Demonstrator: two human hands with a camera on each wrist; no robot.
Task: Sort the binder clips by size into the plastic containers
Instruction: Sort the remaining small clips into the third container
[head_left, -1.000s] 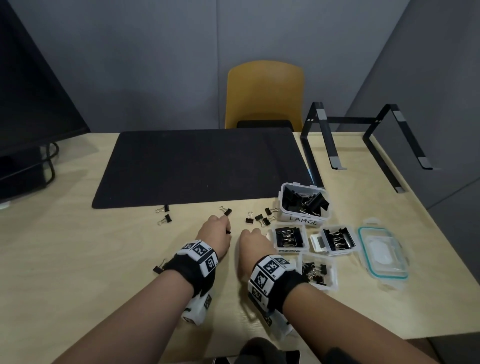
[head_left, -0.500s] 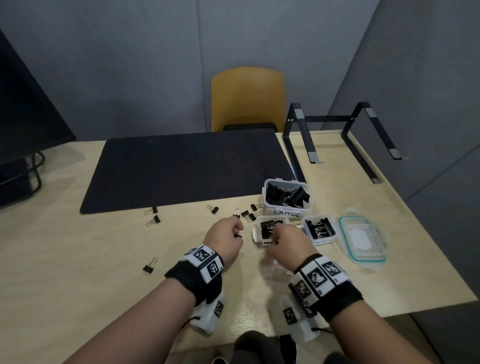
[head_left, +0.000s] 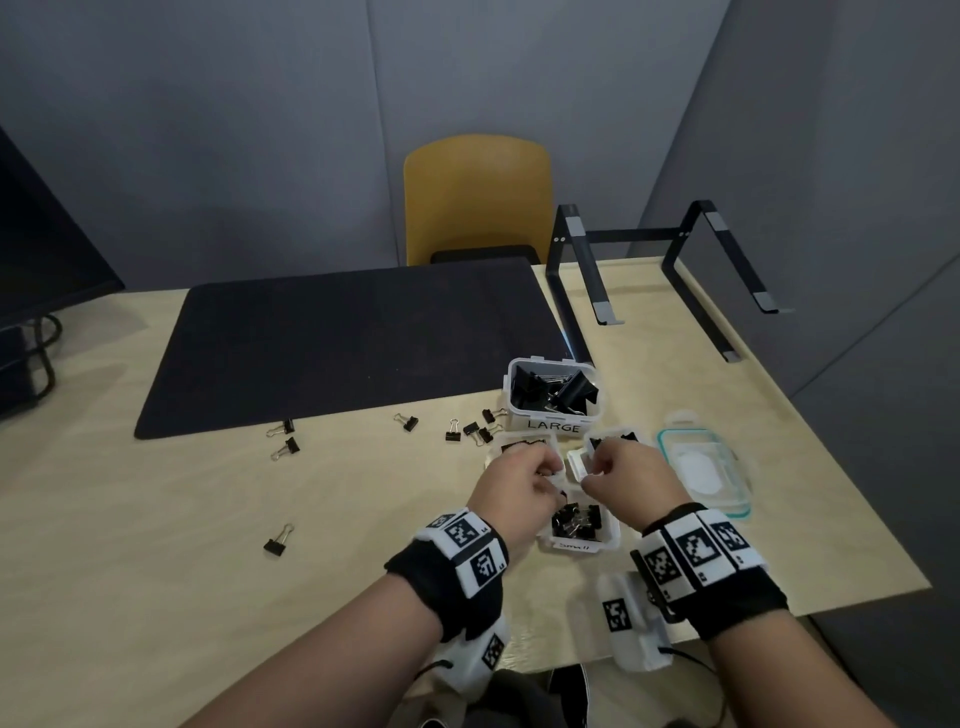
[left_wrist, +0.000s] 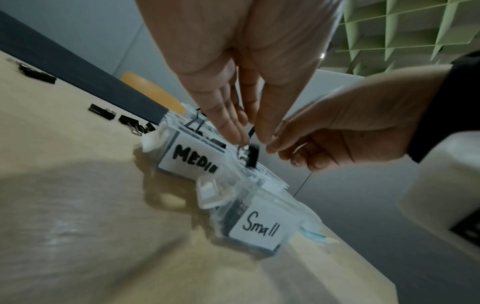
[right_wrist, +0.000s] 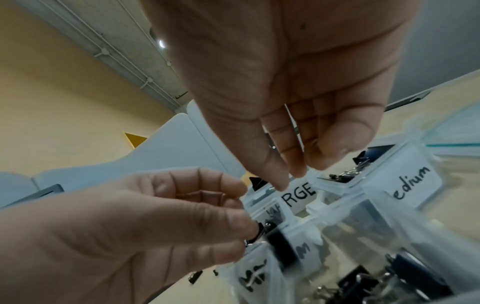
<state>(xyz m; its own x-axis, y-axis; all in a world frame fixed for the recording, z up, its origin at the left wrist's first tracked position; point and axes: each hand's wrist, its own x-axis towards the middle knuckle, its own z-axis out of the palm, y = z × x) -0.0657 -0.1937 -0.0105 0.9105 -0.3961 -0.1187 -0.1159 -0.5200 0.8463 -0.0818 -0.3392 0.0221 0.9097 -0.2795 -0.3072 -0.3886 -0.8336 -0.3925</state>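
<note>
Binder clips (head_left: 288, 448) lying loose on the table (head_left: 156, 519) along the near edge of a black mat (head_left: 337, 338): two at the left, one alone nearer the body, a small cluster just left of the large box (head_left: 551, 427), itself holding big clips. Standing in front of that, side by side, the medium boxes (head_left: 613, 439), the left one half hidden under the left hand. Standing nearest of all, the small box (head_left: 579, 543), holding a heap of clips. Lying to the right of the boxes, a lid (head_left: 696, 467) with a teal rim. Standing farther back, a black metal stand (head_left: 582, 280), a yellow chair (head_left: 475, 197) behind the table, and a dark screen (head_left: 47, 249) at the far left.

Left hand (head_left: 519, 483) hovering over the boxes, thumb and fingertips pressing together and pinching the wire handle of one small black clip (right_wrist: 280, 245). Right hand (head_left: 628, 467) hovering just beside it, fingers loosely bent, tips nearly meeting the left fingertips; touching the clip or not, cannot tell.

Pinched clip hanging below the left fingertips, between the two hands, above the group of boxes and near the far rim of the small box; over which box exactly, cannot tell. Loose clips lying to the left of both hands, apart from them.
</note>
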